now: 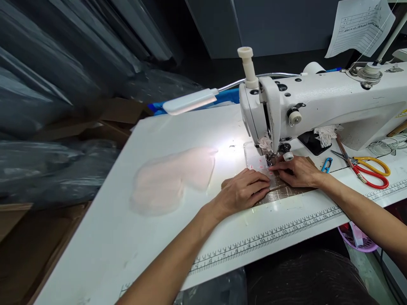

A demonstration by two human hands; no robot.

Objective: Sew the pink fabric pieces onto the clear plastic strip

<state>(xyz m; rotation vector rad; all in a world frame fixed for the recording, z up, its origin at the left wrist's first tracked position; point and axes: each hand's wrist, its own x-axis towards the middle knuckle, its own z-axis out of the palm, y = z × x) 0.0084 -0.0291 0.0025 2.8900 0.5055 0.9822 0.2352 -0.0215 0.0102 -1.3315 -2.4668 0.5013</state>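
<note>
A thin, see-through piece of fabric with small pink marks lies beneath the presser foot and needle of a white sewing machine. My left hand rests flat on the near side of this fabric, fingers stretched out to the right. Close to the needle, my right hand has its thumb and forefinger together at the fabric's edge; its other fingers are curled under. What lies between those fingertips is too small to make out. Both hands are over a brown taped patch on the machine bed.
Sheer pale pink pieces lie on the white table to the left. Scissors with red handles, scissors with yellow handles and blue thread snips lie at right. A lamp and a printed ruler strip flank the work.
</note>
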